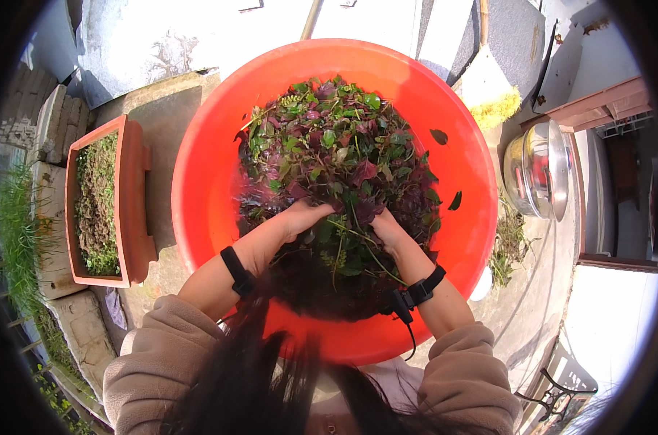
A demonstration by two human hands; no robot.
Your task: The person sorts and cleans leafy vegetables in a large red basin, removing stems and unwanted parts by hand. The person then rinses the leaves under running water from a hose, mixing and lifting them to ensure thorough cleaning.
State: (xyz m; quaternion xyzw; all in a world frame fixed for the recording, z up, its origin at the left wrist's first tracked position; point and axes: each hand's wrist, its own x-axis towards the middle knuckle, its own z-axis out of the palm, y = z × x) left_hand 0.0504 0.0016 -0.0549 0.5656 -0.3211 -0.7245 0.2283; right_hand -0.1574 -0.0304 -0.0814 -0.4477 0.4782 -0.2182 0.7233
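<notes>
A wide red plastic basin [209, 163] stands before me, heaped with wet purple and green leaves [329, 138] on their stems, which look like perilla. Water glints at the left side of the heap. My left hand [303, 217] reaches into the leaves near the middle, thumb pointing right and fingers hidden beneath them. Opposite it, my right hand [386, 229] is also sunk among the leaves, its fingertips covered. Leafy green stems [356, 234] lie between and just below the two hands. A few loose leaves [455, 200] cling to the basin's right wall.
Left of the basin sits a rectangular terracotta-coloured planter [126, 206] with soil and small plants, beside concrete blocks [54, 228]. To the right are shiny metal bowls [541, 171], a yellow-bristled broom [492, 106] and plant scraps [506, 242] on the concrete ground.
</notes>
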